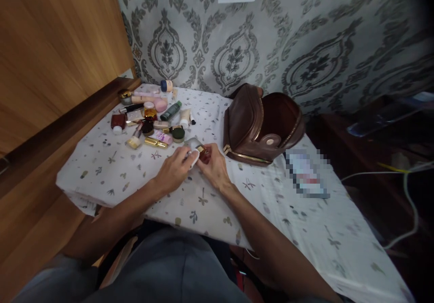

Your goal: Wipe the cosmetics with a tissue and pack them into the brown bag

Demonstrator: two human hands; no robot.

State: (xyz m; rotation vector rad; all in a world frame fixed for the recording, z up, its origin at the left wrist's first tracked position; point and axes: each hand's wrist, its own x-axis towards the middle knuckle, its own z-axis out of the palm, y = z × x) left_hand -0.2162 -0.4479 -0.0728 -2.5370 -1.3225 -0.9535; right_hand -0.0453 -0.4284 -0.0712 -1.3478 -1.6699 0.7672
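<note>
Over the front middle of the table, my two hands are close together. My left hand (173,169) is closed on a small white pad (194,158), which is against or very near a clear bottle (192,143) with a gold collar. My right hand (215,166) is closed around the collar end of that bottle, whose glass body points left. Fingers hide part of both things. Just left of the bottle are a dark green round jar (178,134) and a gold tube (156,143) lying flat.
Several cosmetics, among them a green bottle (171,111), a red-brown bottle (118,121) and a white tube (185,116), crowd the table's back left. A brown leather bag (242,122) stands unzipped at right. Beside it lies a blurred-out item (307,174). A patterned cloth (203,212) covers the table.
</note>
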